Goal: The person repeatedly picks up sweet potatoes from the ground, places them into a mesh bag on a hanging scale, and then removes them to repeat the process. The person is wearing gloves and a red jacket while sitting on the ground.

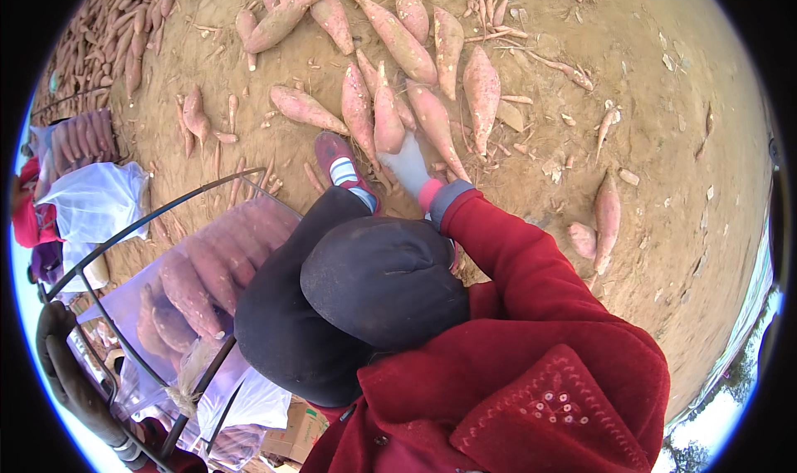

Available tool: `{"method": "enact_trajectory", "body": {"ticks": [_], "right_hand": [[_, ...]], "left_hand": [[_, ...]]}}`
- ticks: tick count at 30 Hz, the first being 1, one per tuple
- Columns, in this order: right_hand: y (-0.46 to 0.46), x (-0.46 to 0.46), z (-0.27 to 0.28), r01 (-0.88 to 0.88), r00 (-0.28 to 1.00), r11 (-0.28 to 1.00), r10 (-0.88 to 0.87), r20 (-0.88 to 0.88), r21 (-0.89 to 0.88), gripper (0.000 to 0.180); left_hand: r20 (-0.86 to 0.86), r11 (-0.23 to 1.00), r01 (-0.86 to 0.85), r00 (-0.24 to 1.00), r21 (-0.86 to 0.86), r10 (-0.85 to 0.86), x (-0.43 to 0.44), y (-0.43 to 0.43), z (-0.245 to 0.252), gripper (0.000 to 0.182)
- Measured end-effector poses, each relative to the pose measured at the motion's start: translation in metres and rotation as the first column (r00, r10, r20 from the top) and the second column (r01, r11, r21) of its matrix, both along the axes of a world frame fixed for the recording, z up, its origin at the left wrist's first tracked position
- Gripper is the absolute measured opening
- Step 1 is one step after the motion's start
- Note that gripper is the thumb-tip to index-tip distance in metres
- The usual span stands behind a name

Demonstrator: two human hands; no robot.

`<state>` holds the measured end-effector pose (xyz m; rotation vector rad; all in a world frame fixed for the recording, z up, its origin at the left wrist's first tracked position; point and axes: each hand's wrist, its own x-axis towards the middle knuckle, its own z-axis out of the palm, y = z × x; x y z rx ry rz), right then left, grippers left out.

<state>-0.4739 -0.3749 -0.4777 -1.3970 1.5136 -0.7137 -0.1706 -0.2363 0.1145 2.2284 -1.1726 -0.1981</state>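
Observation:
My right hand (pixel 408 166), in a pale glove with a pink cuff, reaches down past my knees to the ground. It holds the blunt lower end of a pink sweet potato (pixel 387 121); its fingertips are hidden behind the root. Close around it lie a sweet potato (pixel 357 102) on the left and another sweet potato (pixel 434 117) on the right. Far to the left, my left hand (pixel 71 376), in a dark-coated glove, is beside a curved metal frame (pixel 146 208). Whether its fingers grip the frame is unclear.
Lilac plastic film (pixel 255 224) lies over a row of sweet potatoes (pixel 196 289) inside the frame. A large heap of sweet potatoes (pixel 118 31) is at the upper left. Another person (pixel 34 202) is beside a white plastic bag (pixel 99 192). A cardboard box (pixel 296 432) is at the bottom.

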Motion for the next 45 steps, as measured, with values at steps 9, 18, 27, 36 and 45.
{"method": "enact_trajectory", "body": {"ticks": [9, 18, 27, 36, 45], "right_hand": [[-0.049, -0.016, 0.077, -0.225, 0.890, 0.801, -0.063, 0.452, 0.555, 0.073], [-0.078, -0.033, 0.259, -0.511, -0.076, 0.846, -0.217, 0.973, 0.149, 0.074], [-0.082, -0.069, 0.376, -0.425, 0.716, 0.879, 0.473, 0.513, -0.217, 0.084], [-0.026, -0.034, 0.486, -0.640, 0.562, 0.664, 0.748, 0.354, -0.387, 0.085], [0.012, 0.013, 0.500, -0.586, 0.560, 0.749, 0.651, 0.512, -0.309, 0.077]], "left_hand": [[0.090, 0.987, 0.156, 0.983, 0.034, -0.159, 0.011, 0.005, -0.007, 0.038], [-0.090, 0.952, 0.284, 0.951, -0.112, -0.294, 0.030, -0.006, -0.016, 0.033], [0.516, 0.886, 0.451, 0.788, -0.110, -0.337, -0.010, -0.030, 0.001, 0.055], [0.706, 0.732, 0.648, 0.415, 0.214, -0.574, -0.047, -0.073, 0.011, 0.049], [0.752, 0.926, 0.327, 0.558, 0.190, -0.351, -0.005, -0.063, -0.001, 0.049]]}}
